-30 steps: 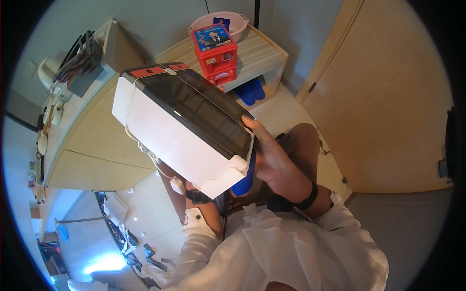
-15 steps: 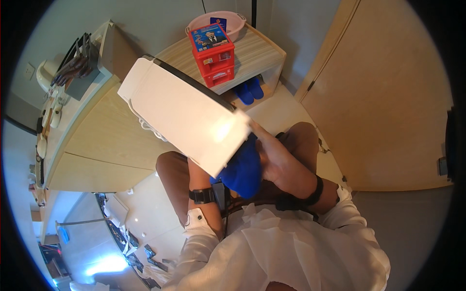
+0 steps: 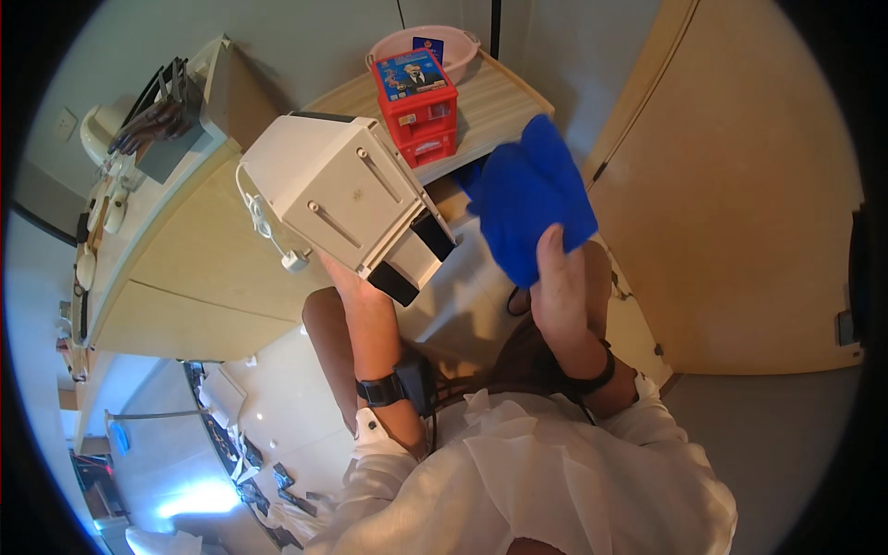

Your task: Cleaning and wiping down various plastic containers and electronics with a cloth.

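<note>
A white, boxy electrical appliance [image 3: 344, 199] is tilted in the air over my lap, its end with two slots and black pads facing me. Its white cord [image 3: 253, 211] hangs coiled at the left side, ending in a plug [image 3: 295, 261]. My left hand [image 3: 348, 279] supports the appliance from below, and its fingers are hidden behind it. To the right, apart from the appliance, my right hand [image 3: 562, 289] grips a blue cloth [image 3: 532, 199] with the thumb along its near side. The cloth spreads upward from that hand.
Ahead stands a low wooden table [image 3: 509, 97] with stacked red plastic drawers [image 3: 416, 106] and a pink basin [image 3: 444, 48]. A cluttered counter [image 3: 171, 208] runs along the left. A wooden door [image 3: 740, 213] is on the right.
The appliance has turned, so its slotted end now shows instead of a long plain side. My right hand has moved away to the right and up with the blue cloth, which is spread wider.
</note>
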Motion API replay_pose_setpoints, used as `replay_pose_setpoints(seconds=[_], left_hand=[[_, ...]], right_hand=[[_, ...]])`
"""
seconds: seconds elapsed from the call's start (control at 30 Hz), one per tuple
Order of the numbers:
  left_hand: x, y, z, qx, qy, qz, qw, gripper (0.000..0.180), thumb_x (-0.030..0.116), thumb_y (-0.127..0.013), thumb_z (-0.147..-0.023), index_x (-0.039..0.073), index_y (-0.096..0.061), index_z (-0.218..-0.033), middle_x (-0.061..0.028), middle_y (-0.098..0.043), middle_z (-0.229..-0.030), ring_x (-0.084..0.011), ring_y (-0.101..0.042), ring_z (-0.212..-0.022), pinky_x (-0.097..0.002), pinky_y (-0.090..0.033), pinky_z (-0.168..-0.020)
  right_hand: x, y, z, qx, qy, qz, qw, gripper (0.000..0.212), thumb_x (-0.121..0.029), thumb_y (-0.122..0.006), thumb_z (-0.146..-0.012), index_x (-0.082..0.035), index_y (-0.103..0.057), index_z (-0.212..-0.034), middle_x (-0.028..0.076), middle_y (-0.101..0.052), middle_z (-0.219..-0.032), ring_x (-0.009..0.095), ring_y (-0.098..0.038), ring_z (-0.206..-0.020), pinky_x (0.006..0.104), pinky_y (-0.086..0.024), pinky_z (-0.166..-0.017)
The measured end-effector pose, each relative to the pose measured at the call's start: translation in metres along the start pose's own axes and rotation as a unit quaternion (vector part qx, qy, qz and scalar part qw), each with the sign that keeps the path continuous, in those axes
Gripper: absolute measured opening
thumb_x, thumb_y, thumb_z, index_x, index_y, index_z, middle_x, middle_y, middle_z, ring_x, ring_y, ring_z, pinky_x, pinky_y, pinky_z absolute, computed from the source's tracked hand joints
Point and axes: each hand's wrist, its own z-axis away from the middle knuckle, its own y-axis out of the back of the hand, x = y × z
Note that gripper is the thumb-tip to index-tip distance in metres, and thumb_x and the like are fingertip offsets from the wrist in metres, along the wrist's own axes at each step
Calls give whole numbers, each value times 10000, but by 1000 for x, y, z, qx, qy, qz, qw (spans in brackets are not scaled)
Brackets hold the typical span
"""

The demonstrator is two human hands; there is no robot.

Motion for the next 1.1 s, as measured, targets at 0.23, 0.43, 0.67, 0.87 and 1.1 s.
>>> replay_pose_setpoints(seconds=[0.23, 0.43, 0.67, 0.87, 1.1], left_hand=[[-11, 16, 82, 38, -6, 96, 995, 670, 562, -464, -1001, 131, -371, -1506, -102, -474, -1464, -307, -452, -1338, -454, -366, -1146], [-5, 1, 84, 86, -6, 0, 996, 724, 619, -449, -984, 125, -370, -1508, -82, -456, -1491, -286, -451, -1346, -438, -356, -1146], [-2, 2, 84, 98, -25, 28, 994, 738, 608, -475, -977, 115, -360, -1514, -91, -451, -1496, -290, -448, -1351, -449, -372, -1140], [8, 7, 84, 96, -47, -7, 994, 755, 619, -476, -971, 111, -355, -1516, -102, -449, -1492, -293, -447, -1351, -452, -378, -1137], [1, -6, 87, 77, -67, -61, 993, 771, 623, -468, -973, 110, -320, -1528, -108, -417, -1510, -293, -439, -1352, -449, -373, -1141]], right_hand=[[31, -38, 0, -134, 294, 426, 845, 740, -410, -632, -934, -106, -327, -1536, 334, -168, -1561, 567, -278, -1358, 593, -268, -1123], [64, -27, 17, -78, 282, 407, 865, 733, -338, -651, -916, -76, -343, -1527, 340, -179, -1561, 572, -294, -1360, 634, -292, -1088], [66, -24, 25, -101, 332, 464, 815, 596, -245, -706, -862, -64, -528, -1402, 261, -322, -1531, 515, -368, -1349, 578, -358, -1069], [74, -14, 40, -125, 294, 468, 824, 526, -192, -726, -838, -59, -594, -1329, 253, -397, -1486, 498, -437, -1293, 549, -393, -1055], [73, -19, 26, -81, 337, 438, 829, 554, -193, -741, -829, -54, -584, -1342, 287, -378, -1472, 509, -440, -1280, 547, -386, -1065]])
